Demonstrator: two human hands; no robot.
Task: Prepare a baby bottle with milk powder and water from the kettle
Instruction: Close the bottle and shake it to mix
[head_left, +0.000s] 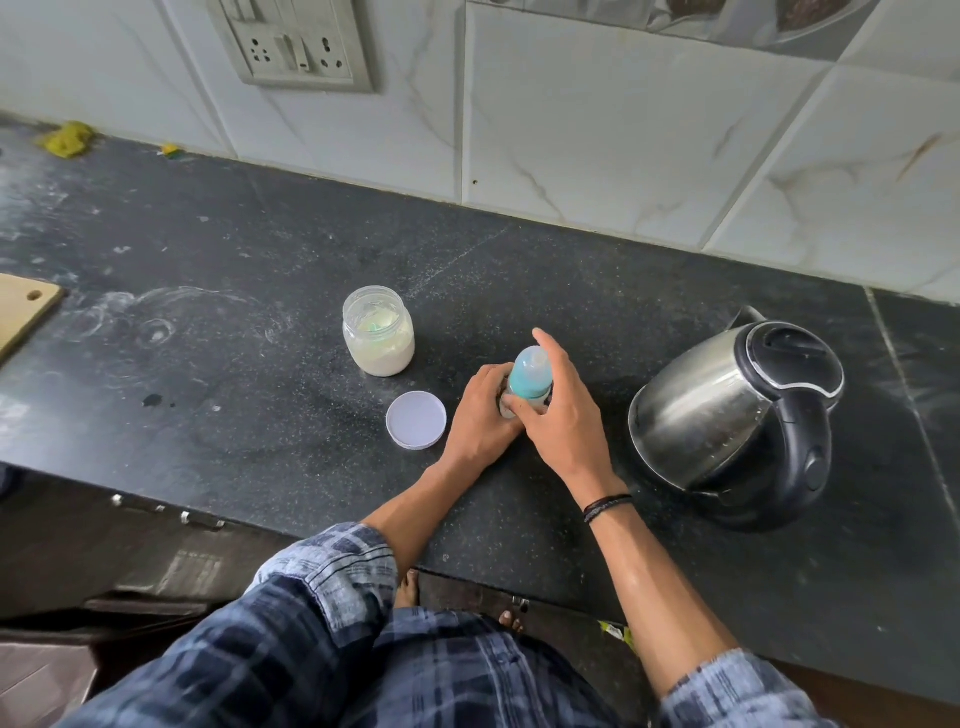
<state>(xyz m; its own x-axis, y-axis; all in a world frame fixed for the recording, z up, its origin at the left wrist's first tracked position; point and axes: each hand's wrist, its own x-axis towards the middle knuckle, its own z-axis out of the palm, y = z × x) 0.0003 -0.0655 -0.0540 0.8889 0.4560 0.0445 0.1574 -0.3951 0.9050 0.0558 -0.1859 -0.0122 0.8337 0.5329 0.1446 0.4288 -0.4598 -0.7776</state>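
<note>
A baby bottle (529, 375) with a teal collar and clear cap stands on the dark counter (260, 291). My left hand (483, 415) grips its lower body, hiding most of it. My right hand (563, 410) curls round the teal top from the right, index finger raised. Behind and to the left stands an open clear jar of milk powder (378, 338) with a pale green scoop inside. Its white lid (416, 420) lies flat beside my left hand. A steel kettle (737, 410) with a black handle and shut lid sits to the right.
A wooden board's corner (26, 306) shows at the left edge. A yellow cloth (67, 139) lies at the back left by the tiled wall. A socket panel (293, 44) is on the wall. The counter's front edge runs just below my forearms.
</note>
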